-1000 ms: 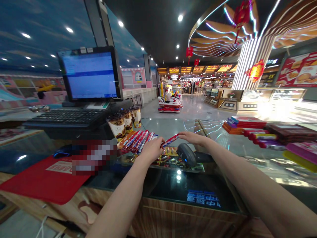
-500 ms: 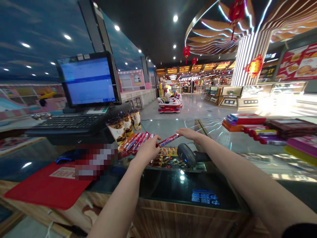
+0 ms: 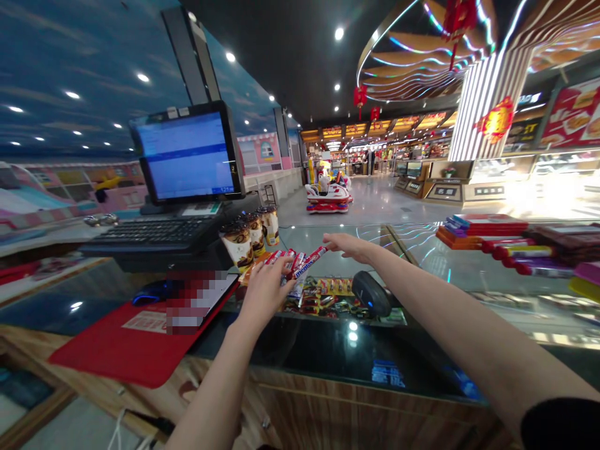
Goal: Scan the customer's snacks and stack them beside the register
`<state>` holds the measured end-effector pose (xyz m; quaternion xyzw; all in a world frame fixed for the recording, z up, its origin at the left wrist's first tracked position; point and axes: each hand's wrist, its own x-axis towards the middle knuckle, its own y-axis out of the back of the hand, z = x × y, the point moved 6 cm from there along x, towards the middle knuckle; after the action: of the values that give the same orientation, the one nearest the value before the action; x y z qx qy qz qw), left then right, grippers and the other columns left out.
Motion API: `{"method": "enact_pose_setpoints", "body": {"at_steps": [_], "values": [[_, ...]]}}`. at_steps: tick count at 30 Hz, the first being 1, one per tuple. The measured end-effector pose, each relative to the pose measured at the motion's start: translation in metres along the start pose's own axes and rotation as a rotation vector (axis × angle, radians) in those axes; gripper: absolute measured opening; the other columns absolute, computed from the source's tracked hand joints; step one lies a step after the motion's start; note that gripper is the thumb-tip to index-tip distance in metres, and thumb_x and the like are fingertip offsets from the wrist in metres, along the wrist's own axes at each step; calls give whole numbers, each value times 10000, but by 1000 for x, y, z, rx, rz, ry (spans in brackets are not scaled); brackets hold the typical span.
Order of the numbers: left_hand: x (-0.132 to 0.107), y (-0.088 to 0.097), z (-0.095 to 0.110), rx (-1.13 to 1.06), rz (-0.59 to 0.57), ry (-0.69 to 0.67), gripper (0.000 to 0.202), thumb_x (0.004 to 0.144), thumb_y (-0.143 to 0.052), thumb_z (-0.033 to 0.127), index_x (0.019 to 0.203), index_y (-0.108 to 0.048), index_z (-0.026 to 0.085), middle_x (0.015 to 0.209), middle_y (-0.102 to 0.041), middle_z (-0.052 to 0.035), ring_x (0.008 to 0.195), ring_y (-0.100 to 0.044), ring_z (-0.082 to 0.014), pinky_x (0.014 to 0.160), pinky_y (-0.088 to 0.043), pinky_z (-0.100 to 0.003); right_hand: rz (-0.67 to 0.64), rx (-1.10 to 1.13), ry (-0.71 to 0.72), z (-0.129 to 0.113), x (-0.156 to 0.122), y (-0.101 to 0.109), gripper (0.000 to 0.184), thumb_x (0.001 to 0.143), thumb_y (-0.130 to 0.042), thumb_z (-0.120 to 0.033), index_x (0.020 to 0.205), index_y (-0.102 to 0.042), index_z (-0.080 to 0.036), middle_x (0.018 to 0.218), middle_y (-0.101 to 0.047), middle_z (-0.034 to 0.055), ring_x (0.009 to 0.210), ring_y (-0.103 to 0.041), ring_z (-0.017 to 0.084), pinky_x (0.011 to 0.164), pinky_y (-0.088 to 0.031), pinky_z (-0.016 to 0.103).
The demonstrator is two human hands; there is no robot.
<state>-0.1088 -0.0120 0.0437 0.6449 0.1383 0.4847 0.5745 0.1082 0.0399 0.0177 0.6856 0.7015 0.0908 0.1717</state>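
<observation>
My left hand (image 3: 263, 289) is closed over a row of candy rolls (image 3: 274, 255), red and orange, that lie on the glass counter. Its fingers and thumb hide part of the row. One red Mentos roll (image 3: 309, 263) slants away from that hand toward the right. At the roll's far end, the fingertips of my right hand (image 3: 350, 245) pinch it. Just behind the row stand three brown-and-white lidded cups (image 3: 237, 245). A black barcode scanner (image 3: 371, 294) sits below my right forearm.
To the left are a monitor (image 3: 190, 156), a keyboard (image 3: 154, 240), a mouse (image 3: 152, 292) and a red mat (image 3: 126, 350). Stacked packs (image 3: 487, 224) and tube-shaped packs (image 3: 520, 250) lie on the right. Small packets (image 3: 328, 305) show near the scanner.
My left hand has shifted left, onto the row of rolls. The Mentos roll and my right hand have moved a little left with it. The view has turned slightly left.
</observation>
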Motion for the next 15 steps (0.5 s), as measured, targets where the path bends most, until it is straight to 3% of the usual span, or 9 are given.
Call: {"method": "enact_pose_setpoints", "body": {"at_steps": [9, 15], "values": [[-18, 1, -22, -53, 28, 15, 432, 816, -629, 290, 1232, -515, 273, 1003, -719, -8, 1070, -609, -217, 1098, -267, -432, -69, -160, -8, -34, 8, -28, 541, 969, -341, -527, 1385, -456, -201, 1395, -510, 159, 1284, -463, 279, 1058, -316, 511], [-20, -2, -26, -56, 21, 24, 401, 818, -643, 316, 1201, -535, 260, 975, -720, 1, 1054, -606, -219, 1108, -243, -441, -113, -127, -79, -41, 23, -49, 620, 966, -335, -543, 1471, -320, -183, 1441, -433, 204, 1179, -552, 285, 916, -472, 408]]}}
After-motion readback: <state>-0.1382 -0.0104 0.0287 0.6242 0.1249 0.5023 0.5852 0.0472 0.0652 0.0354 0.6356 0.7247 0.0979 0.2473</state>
